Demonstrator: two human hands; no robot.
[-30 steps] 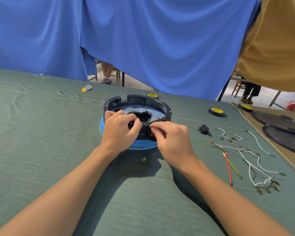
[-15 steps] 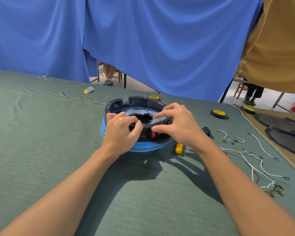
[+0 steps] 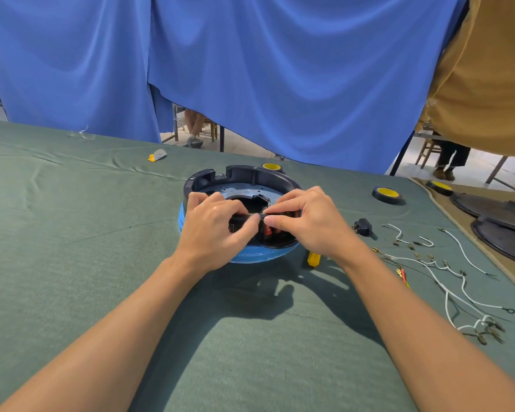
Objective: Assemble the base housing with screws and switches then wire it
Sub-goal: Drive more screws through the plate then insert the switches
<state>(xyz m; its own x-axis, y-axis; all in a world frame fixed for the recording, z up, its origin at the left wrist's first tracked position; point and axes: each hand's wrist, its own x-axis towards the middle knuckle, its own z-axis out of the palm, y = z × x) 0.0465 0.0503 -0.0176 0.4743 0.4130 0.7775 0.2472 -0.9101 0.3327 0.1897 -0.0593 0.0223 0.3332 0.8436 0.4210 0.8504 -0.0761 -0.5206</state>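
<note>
Left hand [image 3: 213, 233]: grips the near rim of the base housing [image 3: 244, 173].
Right hand [image 3: 309, 223]: pinches the same rim, above the red switch [image 3: 268, 230].

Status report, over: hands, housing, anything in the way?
Left hand, right hand pinch black part at near rim of housing. Wires lie loose, right. Nothing blocks.

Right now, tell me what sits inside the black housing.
The housing holds a pale holed plate around a dark opening, and red switch parts at its near wall. The left hand and right hand cover the rest there.
</note>
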